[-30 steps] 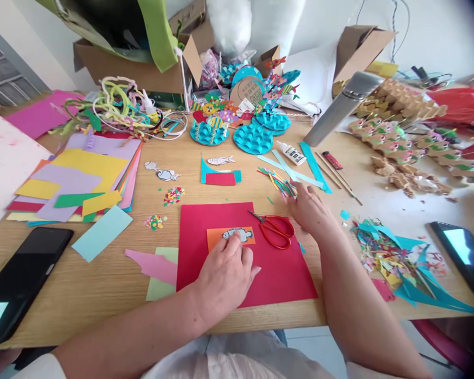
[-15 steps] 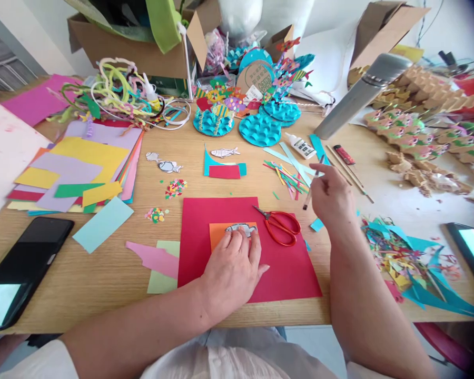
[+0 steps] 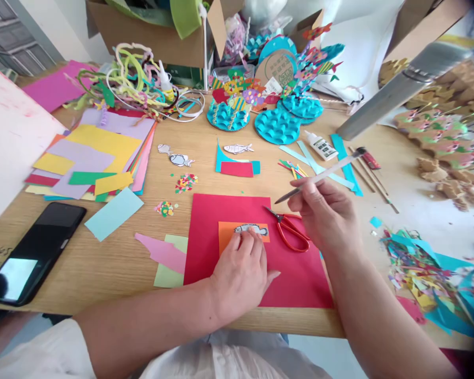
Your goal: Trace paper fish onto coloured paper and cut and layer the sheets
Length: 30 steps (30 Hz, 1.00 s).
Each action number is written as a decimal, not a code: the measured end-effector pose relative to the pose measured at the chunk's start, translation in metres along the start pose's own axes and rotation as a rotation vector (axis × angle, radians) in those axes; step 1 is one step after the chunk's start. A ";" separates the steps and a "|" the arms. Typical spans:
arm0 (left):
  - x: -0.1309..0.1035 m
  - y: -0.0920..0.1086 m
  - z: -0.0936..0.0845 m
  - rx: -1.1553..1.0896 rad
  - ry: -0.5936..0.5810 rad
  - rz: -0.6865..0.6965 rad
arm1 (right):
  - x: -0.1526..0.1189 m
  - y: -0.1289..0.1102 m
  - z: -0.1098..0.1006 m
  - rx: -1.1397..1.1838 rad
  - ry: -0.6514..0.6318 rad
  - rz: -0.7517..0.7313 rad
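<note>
My left hand (image 3: 243,271) lies with its fingers stretched out over a small orange paper (image 3: 226,237), its fingertips on a grey paper fish cutout (image 3: 263,230). Under both is a large red sheet (image 3: 300,281). In my right hand (image 3: 329,216) is a pen (image 3: 337,167), gripped between thumb and fingers, its tip pointing down to the left above the red sheet. Scissors with red handles (image 3: 290,237) rest on the sheet between my hands. Beyond it lie more fish cutouts (image 3: 237,149) and a small red paper piece (image 3: 237,169).
Stacked coloured papers (image 3: 98,137) and a phone (image 3: 43,247) are at the left. Craft bases with blue egg-carton tops (image 3: 277,126) stand at the back. A glue bottle (image 3: 321,146), a grey flask (image 3: 398,95) and paper scraps (image 3: 422,279) are at the right.
My right hand has lifted the pen off the right side of the table and moved left with it toward the red sheet. My left hand stays on the orange paper. The view has shifted slightly.
</note>
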<state>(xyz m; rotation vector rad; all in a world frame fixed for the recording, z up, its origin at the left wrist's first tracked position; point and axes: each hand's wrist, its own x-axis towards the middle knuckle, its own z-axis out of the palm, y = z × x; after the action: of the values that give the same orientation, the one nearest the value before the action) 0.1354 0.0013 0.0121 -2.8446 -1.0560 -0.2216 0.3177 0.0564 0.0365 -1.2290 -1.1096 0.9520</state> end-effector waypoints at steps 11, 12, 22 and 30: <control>-0.001 -0.001 -0.001 -0.049 0.010 -0.022 | -0.013 -0.002 0.049 -0.375 -0.220 0.004; -0.001 -0.001 0.000 -0.059 0.017 -0.025 | -0.015 0.000 0.050 -0.415 -0.216 -0.011; -0.002 -0.002 -0.001 -0.119 -0.025 -0.017 | -0.019 0.012 0.049 -0.658 -0.261 -0.145; -0.002 -0.002 -0.001 -0.130 -0.038 -0.007 | -0.020 0.012 0.049 -0.639 -0.293 -0.125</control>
<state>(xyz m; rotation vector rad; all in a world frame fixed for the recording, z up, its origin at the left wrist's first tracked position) 0.1326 0.0017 0.0133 -2.9720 -1.0972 -0.2467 0.2661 0.0490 0.0218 -1.5289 -1.7917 0.7123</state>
